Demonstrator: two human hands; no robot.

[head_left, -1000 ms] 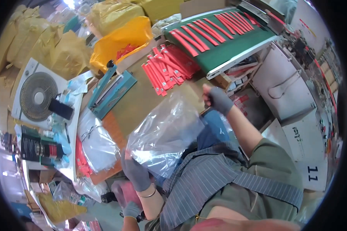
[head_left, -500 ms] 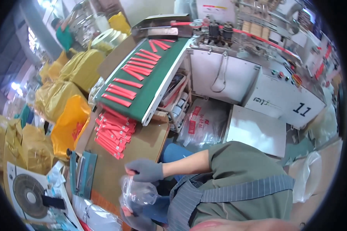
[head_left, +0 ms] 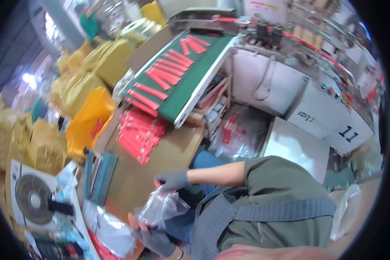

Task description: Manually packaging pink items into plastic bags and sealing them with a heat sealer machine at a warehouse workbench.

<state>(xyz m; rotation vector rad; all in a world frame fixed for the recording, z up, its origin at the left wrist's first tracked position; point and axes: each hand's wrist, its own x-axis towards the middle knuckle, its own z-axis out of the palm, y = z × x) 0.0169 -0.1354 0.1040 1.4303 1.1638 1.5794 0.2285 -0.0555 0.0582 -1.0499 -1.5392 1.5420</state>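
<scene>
Grey fingerless gloves cover both hands. My right hand [head_left: 173, 180], the upper one, pinches the top of a clear plastic bag [head_left: 158, 209] that hangs crumpled over my lap. Below it, my left hand [head_left: 154, 239] has its fingers spread beside the bag's lower edge; whether they touch is unclear. On the brown tabletop [head_left: 160, 149], beyond my hands, lies a heap of flat red strip packets [head_left: 138, 134]. More red packets [head_left: 167, 71] rest in a loose row on a green conveyor belt [head_left: 197, 82], whose near end overhangs the heap.
A teal metal bar tool [head_left: 100, 177] and white plastic film [head_left: 108, 227] lie along the table's left side. Beyond are a fan [head_left: 34, 199], an orange bag [head_left: 89, 123] and yellow sacks [head_left: 110, 60]. White machine cabinets [head_left: 264, 82] stand to the right.
My left hand's fingers have spread from the bag, while my right still grips it. Red packets have advanced along the belt toward the heap. The whole view has shifted slightly.
</scene>
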